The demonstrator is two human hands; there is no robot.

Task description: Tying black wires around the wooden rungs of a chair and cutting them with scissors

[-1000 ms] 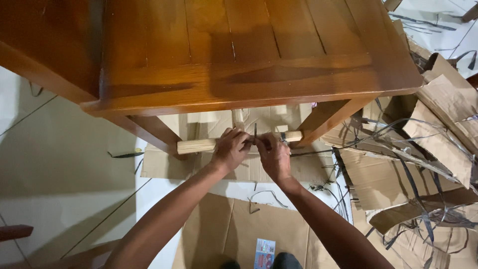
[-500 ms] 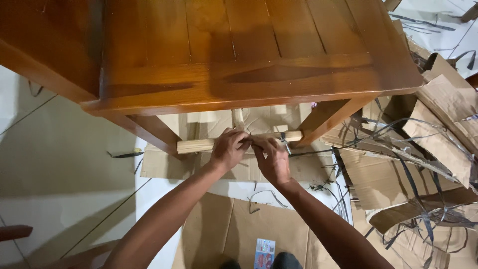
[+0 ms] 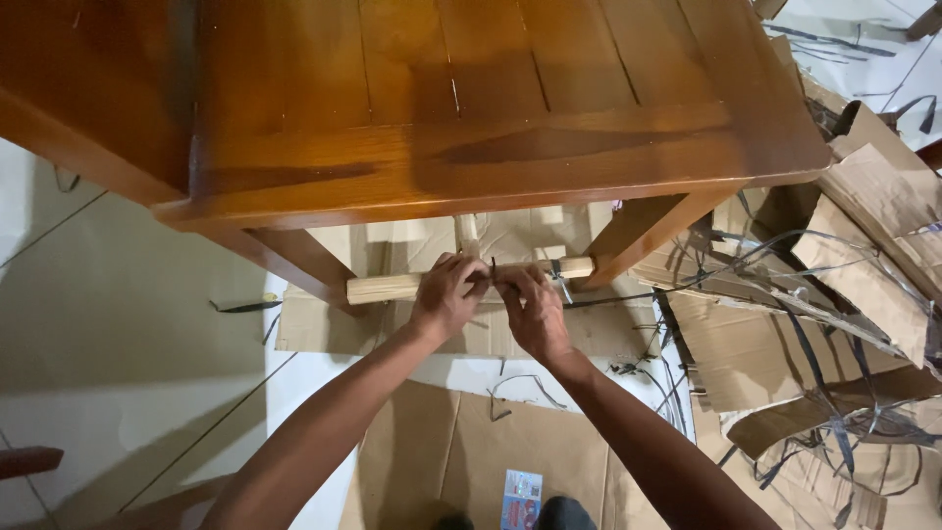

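Pale wooden rail ran left-right under the desk; left hand and right hand pinched a dark strap at its middle, equally near.

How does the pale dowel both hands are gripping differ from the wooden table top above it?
The pale dowel is light, unfinished-looking and round; the table top is dark reddish-brown, glossy and made of flat planks. The dowel is slim and lies low between the legs; the table top is broad and sits above. The left hand and right hand grip the dowel, not the top. Both are wood.
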